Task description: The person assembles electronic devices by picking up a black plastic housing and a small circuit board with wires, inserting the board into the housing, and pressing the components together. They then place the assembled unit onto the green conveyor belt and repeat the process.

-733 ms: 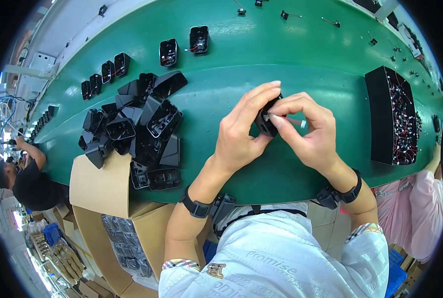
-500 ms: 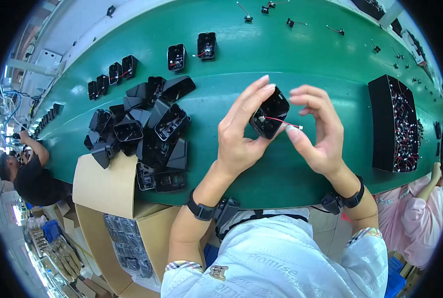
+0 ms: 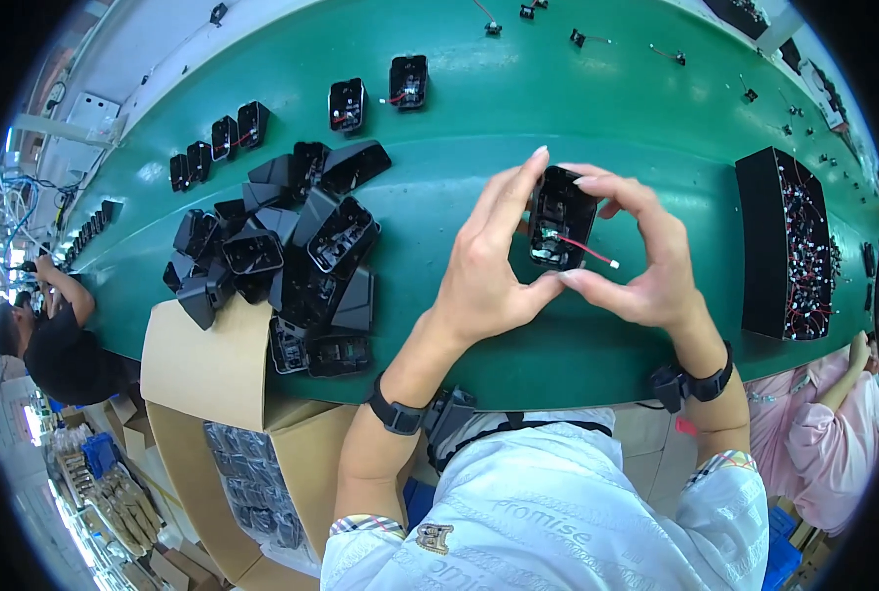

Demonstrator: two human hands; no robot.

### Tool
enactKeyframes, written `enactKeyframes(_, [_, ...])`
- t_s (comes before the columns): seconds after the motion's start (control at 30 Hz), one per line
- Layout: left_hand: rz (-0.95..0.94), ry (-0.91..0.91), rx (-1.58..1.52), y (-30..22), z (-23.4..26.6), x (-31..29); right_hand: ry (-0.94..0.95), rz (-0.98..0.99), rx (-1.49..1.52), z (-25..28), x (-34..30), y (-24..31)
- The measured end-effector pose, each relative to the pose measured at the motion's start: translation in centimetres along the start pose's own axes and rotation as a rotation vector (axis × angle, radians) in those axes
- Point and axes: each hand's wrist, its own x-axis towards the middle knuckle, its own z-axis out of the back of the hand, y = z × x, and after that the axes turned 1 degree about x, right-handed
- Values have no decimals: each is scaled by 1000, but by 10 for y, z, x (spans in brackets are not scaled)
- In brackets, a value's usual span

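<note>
Above the green table, a black plastic housing (image 3: 562,222) is held upright, its hollow side facing me. Inside it sits a small part from which a red wire (image 3: 583,248) with a white plug sticks out to the right. My left hand (image 3: 489,251) grips the left side and lower edge of the housing. At its upper right corner and bottom edge, the fingertips and thumb of my right hand (image 3: 646,251) close on the same piece. Both thumbs meet near the bottom of the housing.
A heap of black housings (image 3: 282,241) covers the table to the left, beside an open cardboard box (image 3: 203,364). More housings stand in a row (image 3: 252,125) farther back. A black bin (image 3: 767,246) of small wired parts is at right. Two co-workers sit at the sides.
The housing has shifted slightly right and turned more upright. My right hand has come from beside it to take hold of its edge.
</note>
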Motion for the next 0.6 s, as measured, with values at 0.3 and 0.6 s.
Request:
enactKeyframes(0.3, [-168, -159, 47, 8, -9, -2, -103, -346, 714, -38, -12, 26])
enactKeyframes(0.6, [-238, -202, -24, 8, -18, 0, -107, -419, 768, -37, -11, 25])
